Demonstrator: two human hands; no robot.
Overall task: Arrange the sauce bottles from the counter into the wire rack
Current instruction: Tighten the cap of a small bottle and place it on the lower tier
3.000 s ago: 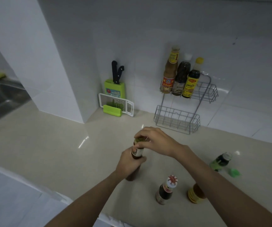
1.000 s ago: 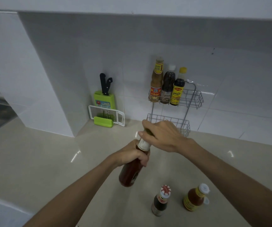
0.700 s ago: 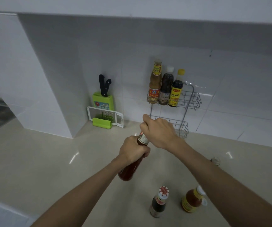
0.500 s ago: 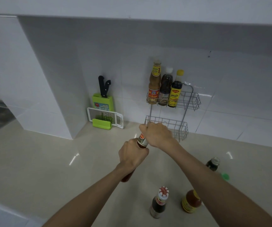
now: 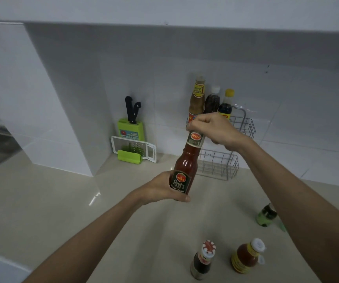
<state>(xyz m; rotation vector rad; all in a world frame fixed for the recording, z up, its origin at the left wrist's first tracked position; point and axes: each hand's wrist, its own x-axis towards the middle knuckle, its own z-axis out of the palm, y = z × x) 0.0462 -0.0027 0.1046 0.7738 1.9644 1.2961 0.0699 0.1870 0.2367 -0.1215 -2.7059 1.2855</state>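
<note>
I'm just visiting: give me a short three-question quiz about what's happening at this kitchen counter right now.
1. True or false: the wire rack's lower basket holds bottles.
2. How many bottles stand in the upper basket?
3. The left hand grips the red sauce bottle at: A) cap B) base C) neck

Key: 1 false; 2 three; 3 B. The right hand holds its top.

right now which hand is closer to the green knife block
Left. The left hand holds the red sauce bottle low, below-right of the knife block; the right hand grips its cap, farther right.
</note>
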